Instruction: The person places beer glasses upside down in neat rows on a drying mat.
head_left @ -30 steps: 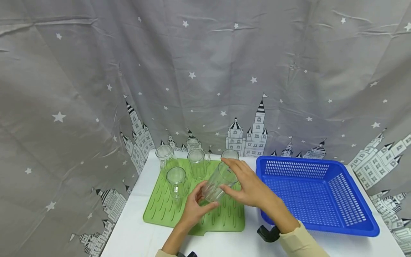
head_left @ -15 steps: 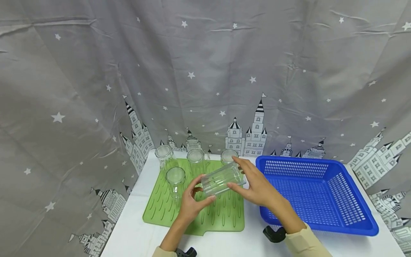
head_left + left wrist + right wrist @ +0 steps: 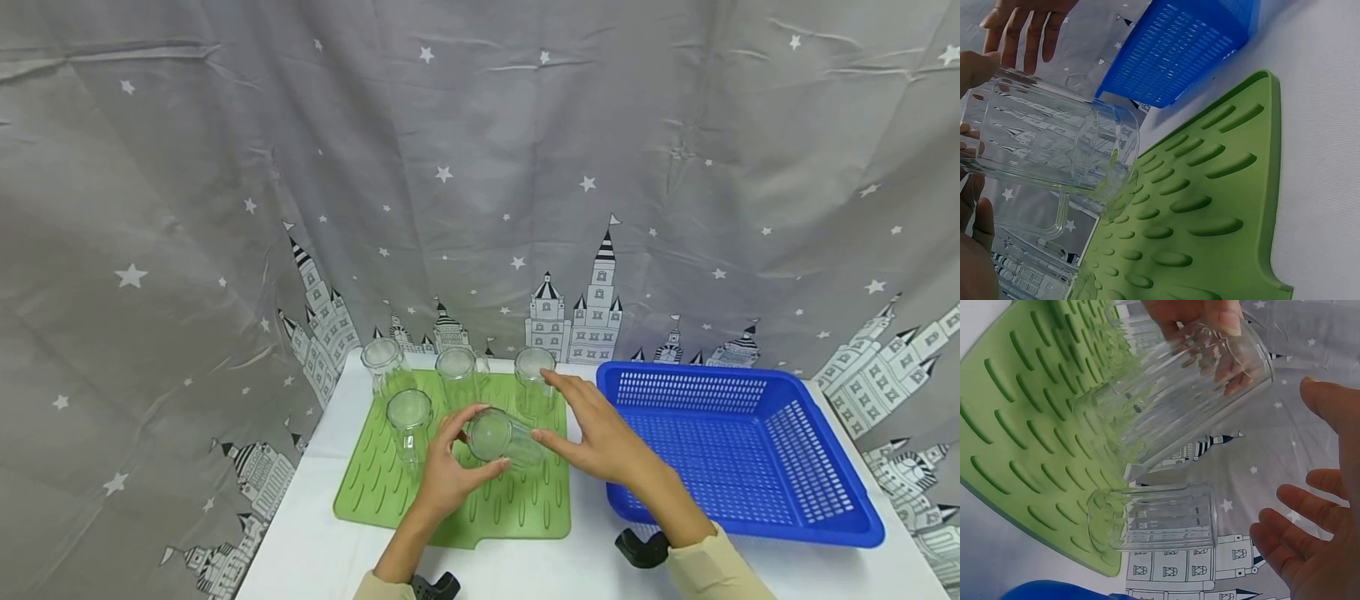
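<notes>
A clear ribbed glass [image 3: 501, 437] hangs tilted over the green ridged mat [image 3: 517, 508], its base turned towards me. My left hand [image 3: 453, 465] grips it from the left, fingers and thumb curled round the base end. In the left wrist view the glass [image 3: 1047, 150] slants with its mouth down near the mat [image 3: 1210, 206]. My right hand [image 3: 600, 433] is open just right of the glass. In the right wrist view its spread fingers [image 3: 1310, 550] stand apart from the glass [image 3: 1185, 394].
Several more glasses stand mouth down on the mat: at the back left [image 3: 384, 367], back middle [image 3: 459, 379], back right [image 3: 534, 379] and front left [image 3: 409, 425]. A blue perforated basket [image 3: 697, 377] sits to the right on the white table [image 3: 300, 542]. A grey star curtain hangs behind.
The glass has turned from lying sideways between both hands to base towards me, and it is lower over the mat. My right hand has come off it with fingers spread.
</notes>
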`<state>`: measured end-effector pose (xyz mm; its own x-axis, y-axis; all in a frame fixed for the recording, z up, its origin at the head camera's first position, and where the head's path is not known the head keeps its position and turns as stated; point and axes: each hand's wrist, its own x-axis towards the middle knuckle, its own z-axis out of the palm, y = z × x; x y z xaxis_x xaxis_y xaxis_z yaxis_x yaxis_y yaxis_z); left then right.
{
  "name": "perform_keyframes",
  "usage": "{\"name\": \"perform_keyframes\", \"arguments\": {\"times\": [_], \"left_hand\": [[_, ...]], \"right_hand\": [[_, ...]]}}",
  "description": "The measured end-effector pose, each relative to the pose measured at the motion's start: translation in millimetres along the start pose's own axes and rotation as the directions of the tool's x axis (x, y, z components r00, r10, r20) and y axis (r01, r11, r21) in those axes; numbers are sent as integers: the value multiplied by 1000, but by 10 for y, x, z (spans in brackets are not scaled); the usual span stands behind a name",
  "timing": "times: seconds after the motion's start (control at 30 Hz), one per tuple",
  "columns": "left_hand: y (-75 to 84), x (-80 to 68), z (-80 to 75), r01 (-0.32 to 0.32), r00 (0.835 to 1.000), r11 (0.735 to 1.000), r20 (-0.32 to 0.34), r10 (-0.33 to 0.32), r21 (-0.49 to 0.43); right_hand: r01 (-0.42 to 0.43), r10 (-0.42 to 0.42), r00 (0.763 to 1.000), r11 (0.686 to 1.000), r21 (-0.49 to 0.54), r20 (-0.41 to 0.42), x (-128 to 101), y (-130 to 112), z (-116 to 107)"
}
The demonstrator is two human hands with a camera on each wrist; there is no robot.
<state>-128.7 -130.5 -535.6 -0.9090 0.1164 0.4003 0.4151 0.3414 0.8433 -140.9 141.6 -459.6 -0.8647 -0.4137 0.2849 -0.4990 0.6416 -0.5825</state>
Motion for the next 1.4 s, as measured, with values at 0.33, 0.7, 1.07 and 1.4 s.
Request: {"name": "perform_keyframes", "arguments": {"times": [0.33, 0.7, 1.07, 1.4], "left_hand": [[26, 14, -12, 22, 999, 999, 26, -23, 27], [14, 148, -22, -34, 996, 985, 88, 19, 169], [-42, 242, -1, -38, 993, 965, 121, 7, 260], [-114, 273, 10, -23, 991, 960, 131, -14, 280]], "right_hand": [[11, -11, 1000, 1000, -5, -9, -26, 12, 16], [-10, 10, 1000, 1000, 4, -12, -77, 38, 6], [-30, 30, 999, 1000, 2, -14, -146, 117, 23], [-32, 32, 999, 999, 9, -19, -184, 155, 31]]}}
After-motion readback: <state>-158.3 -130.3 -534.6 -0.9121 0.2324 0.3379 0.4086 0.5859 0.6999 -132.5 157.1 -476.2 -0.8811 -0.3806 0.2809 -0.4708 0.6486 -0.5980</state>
